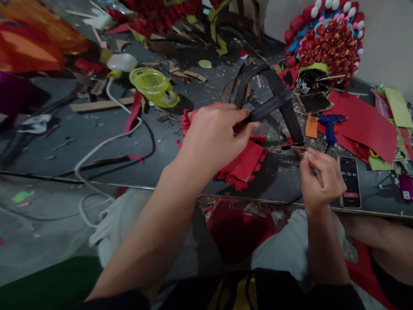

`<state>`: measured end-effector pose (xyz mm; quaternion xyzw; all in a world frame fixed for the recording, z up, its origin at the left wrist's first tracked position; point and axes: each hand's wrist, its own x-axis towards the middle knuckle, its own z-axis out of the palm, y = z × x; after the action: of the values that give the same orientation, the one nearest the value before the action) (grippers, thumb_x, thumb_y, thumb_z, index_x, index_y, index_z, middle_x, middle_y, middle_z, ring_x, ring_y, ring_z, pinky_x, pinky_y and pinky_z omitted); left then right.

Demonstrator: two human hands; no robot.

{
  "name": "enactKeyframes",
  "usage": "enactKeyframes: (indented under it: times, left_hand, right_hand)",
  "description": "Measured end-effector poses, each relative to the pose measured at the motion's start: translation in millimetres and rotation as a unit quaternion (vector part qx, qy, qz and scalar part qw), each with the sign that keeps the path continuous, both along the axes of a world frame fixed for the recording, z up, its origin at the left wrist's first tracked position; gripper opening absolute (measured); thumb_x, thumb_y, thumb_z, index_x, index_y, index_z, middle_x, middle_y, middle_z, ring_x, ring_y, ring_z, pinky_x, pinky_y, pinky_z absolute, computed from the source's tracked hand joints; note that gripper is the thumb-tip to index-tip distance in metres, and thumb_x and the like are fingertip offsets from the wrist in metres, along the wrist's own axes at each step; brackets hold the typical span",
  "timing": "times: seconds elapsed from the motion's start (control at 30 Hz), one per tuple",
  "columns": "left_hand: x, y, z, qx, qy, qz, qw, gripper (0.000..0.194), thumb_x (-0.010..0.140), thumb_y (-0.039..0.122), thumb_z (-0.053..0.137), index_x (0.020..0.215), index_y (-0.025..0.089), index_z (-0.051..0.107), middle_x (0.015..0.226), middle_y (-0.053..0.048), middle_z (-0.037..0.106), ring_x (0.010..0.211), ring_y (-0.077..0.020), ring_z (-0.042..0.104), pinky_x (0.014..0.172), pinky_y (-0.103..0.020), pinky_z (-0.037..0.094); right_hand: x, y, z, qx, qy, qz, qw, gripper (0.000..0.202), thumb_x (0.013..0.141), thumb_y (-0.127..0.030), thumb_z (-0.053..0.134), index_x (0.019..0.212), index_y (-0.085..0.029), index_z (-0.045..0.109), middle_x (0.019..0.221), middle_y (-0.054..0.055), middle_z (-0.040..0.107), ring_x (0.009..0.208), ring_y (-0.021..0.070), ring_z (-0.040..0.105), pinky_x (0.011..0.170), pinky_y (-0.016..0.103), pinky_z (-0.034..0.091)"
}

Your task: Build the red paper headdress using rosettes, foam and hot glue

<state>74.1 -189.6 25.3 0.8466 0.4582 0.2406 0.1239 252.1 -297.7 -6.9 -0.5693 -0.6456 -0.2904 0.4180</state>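
My left hand (216,133) pinches one end of a black strip that belongs to a frame of crossed black strips (274,101) on the dark table. Beneath that hand lies a red piece with a ruffled edge (243,165). My right hand (322,176) is closed round a thin brownish stick (318,175), whose tip is at the lower end of a black strip. What the stick is exactly, I cannot tell.
Around the frame are a yellow-green cup (155,88), a white cable (108,140), a black jar (306,81), a blue glue gun (331,125), red sheets (361,125) and a phone (350,183). The table's front edge (238,198) is close. Another person's leg (380,237) shows at right.
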Motion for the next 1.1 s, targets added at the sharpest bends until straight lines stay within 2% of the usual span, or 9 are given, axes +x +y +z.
enactKeyframes:
  times: [0.13,0.3,0.43,0.6,0.77,0.93,1.1]
  left_hand:
    - [-0.4,0.5,-2.6,0.01,-0.008,-0.005,1.0,0.03,0.087,0.035,0.046,0.096,0.019,0.07,0.079,-0.007,0.067,0.079,-0.0219,0.064,0.07,-0.032,0.049]
    - [-1.5,1.1,-5.6,0.013,-0.034,-0.006,0.999,0.029,0.086,0.037,0.046,0.093,0.021,0.07,0.076,-0.006,0.067,0.075,-0.0205,0.063,0.067,-0.03,0.049]
    - [-0.4,0.0,-3.9,0.007,-0.027,-0.012,1.0,0.029,0.087,0.036,0.046,0.091,0.02,0.07,0.076,-0.007,0.066,0.077,-0.0216,0.063,0.069,-0.031,0.048]
    - [1.1,-1.3,-2.7,0.006,-0.028,-0.008,1.0,0.03,0.087,0.037,0.046,0.093,0.02,0.07,0.078,-0.007,0.066,0.074,-0.0205,0.063,0.067,-0.03,0.048]
    - [2.0,-0.9,-2.2,0.011,-0.014,-0.013,1.0,0.028,0.087,0.035,0.046,0.091,0.019,0.07,0.076,-0.007,0.066,0.077,-0.0209,0.063,0.067,-0.03,0.047]
    - [2.5,-0.7,-2.9,0.013,-0.023,-0.015,1.0,0.029,0.088,0.035,0.047,0.093,0.018,0.069,0.077,-0.006,0.065,0.072,-0.0191,0.062,0.065,-0.029,0.046]
    - [3.0,0.8,-7.0,0.02,-0.027,-0.033,0.999,0.029,0.087,0.036,0.047,0.088,0.017,0.07,0.075,-0.006,0.065,0.073,-0.0197,0.062,0.065,-0.029,0.046]
  right_hand:
    - [-0.2,0.1,-2.5,-0.03,-0.015,0.027,0.999,0.017,0.076,-0.004,0.064,0.084,-0.018,0.06,0.08,0.003,0.073,0.074,0.0125,0.07,0.071,0.022,0.058]
    - [1.7,-0.1,-1.3,-0.006,-0.004,-0.008,1.0,0.021,0.073,-0.001,0.065,0.083,-0.018,0.06,0.079,0.003,0.072,0.074,0.0135,0.07,0.07,0.023,0.058]
    - [0.9,0.6,-2.8,-0.032,-0.021,0.022,0.999,0.017,0.075,-0.004,0.065,0.084,-0.017,0.06,0.08,0.003,0.072,0.075,0.0126,0.07,0.072,0.022,0.058]
    - [4.8,1.2,-4.0,-0.005,-0.013,-0.018,1.0,0.018,0.075,-0.004,0.064,0.083,-0.019,0.06,0.08,0.001,0.072,0.075,0.0127,0.07,0.071,0.023,0.058]
    - [7.1,2.4,-3.2,-0.052,-0.023,0.002,0.998,0.015,0.079,-0.006,0.061,0.085,-0.019,0.059,0.083,0.002,0.072,0.077,0.0115,0.07,0.073,0.023,0.058]
    - [11.1,4.0,0.2,0.005,-0.013,-0.008,1.0,0.018,0.075,-0.003,0.064,0.083,-0.018,0.06,0.08,0.002,0.072,0.074,0.0123,0.069,0.071,0.023,0.057]
    - [4.7,4.2,-5.3,-0.052,-0.023,0.029,0.998,0.014,0.079,-0.006,0.062,0.086,-0.018,0.06,0.084,0.003,0.072,0.078,0.0123,0.07,0.074,0.022,0.057]
